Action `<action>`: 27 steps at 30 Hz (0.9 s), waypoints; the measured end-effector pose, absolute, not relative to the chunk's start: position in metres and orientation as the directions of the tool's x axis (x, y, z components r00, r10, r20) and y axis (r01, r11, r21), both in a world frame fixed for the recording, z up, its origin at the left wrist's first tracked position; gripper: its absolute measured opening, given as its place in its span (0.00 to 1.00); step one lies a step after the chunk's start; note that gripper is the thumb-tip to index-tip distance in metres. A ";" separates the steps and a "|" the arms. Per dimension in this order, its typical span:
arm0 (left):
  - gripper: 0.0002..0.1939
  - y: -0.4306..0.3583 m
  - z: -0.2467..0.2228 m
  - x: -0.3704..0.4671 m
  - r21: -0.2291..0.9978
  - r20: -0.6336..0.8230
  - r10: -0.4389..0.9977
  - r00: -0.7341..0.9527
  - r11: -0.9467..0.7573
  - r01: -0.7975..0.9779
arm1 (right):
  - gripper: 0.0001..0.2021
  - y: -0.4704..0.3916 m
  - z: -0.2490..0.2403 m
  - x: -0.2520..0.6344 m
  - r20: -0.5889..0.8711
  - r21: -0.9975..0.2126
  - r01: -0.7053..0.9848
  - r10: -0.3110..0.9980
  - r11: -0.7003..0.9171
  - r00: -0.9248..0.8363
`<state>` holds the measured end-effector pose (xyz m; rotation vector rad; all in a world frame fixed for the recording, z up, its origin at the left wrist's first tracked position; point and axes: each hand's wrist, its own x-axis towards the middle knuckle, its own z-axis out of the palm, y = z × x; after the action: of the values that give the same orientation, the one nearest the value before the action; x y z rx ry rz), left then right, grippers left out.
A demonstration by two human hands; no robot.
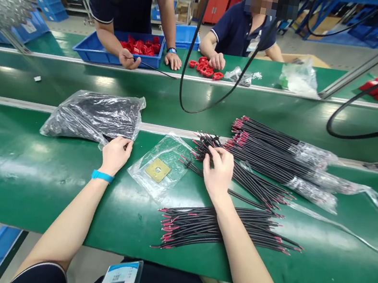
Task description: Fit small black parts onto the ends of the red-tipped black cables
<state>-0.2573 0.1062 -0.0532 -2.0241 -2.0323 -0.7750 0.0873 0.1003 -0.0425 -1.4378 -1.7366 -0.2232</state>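
My left hand (116,155) reaches to the near right edge of a clear plastic bag (94,117) full of black parts. Its fingers are curled together at the bag's opening; what they pinch is hidden. Over the ends of a loose pile of black cables (254,185), my right hand (218,171) is bent with thumb and forefinger close together around a cable end. Small black fittings (207,140) sit on several cables by those fingertips. Between my hands lies a flat clear bag (138,171) with a yellowish square plate (158,170) that has a hole in its middle.
Wrapped cable bundles (273,159) lie at the right, with more loose cables (210,228) nearer me. A black cord (183,72) hangs in a loop ahead. Across the bench, two people work by a blue bin (97,49) of red parts (140,46). A metal post (368,58) slants at right.
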 end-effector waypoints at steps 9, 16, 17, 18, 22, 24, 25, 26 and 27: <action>0.15 0.106 -0.053 -0.257 0.257 0.463 0.883 -0.071 -0.057 0.965 | 0.08 0.110 -0.046 0.089 0.649 -0.467 0.780 0.760 0.417 -0.018; 0.15 0.106 -0.052 -0.257 0.264 0.463 0.884 -0.062 -0.070 0.962 | 0.11 0.098 -0.036 0.093 0.768 -0.524 0.693 0.626 0.495 0.135; 0.15 0.106 -0.052 -0.257 0.263 0.461 0.885 -0.062 -0.069 0.962 | 0.11 0.095 -0.035 0.093 0.775 -0.502 0.706 0.623 0.499 0.110; 0.15 0.106 -0.052 -0.258 0.261 0.459 0.886 -0.063 -0.067 0.963 | 0.11 0.093 -0.035 0.093 0.776 -0.481 0.715 0.625 0.508 0.077; 0.15 0.106 -0.053 -0.258 0.256 0.456 0.888 -0.063 -0.063 0.965 | 0.08 0.087 -0.037 0.090 0.748 -0.469 0.699 0.663 0.540 -0.011; 0.16 0.107 -0.053 -0.258 0.257 0.455 0.889 -0.061 -0.066 0.964 | 0.07 0.086 -0.039 0.088 0.718 -0.498 0.682 0.696 0.536 -0.023; 0.16 0.107 -0.053 -0.258 0.259 0.454 0.889 -0.059 -0.068 0.963 | 0.07 0.085 -0.039 0.087 0.699 -0.513 0.677 0.715 0.528 -0.028; 0.16 0.107 -0.053 -0.258 0.261 0.454 0.889 -0.059 -0.069 0.963 | 0.08 0.085 -0.040 0.086 0.681 -0.524 0.676 0.731 0.518 -0.032; 0.16 0.106 -0.054 -0.258 0.262 0.454 0.889 -0.059 -0.069 0.963 | 0.08 0.084 -0.040 0.085 0.668 -0.530 0.679 0.744 0.509 -0.036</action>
<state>-0.2581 0.1065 -0.0535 -2.0531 -2.0422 -0.7917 0.0854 0.0842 -0.0396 -1.2028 -1.7484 0.0811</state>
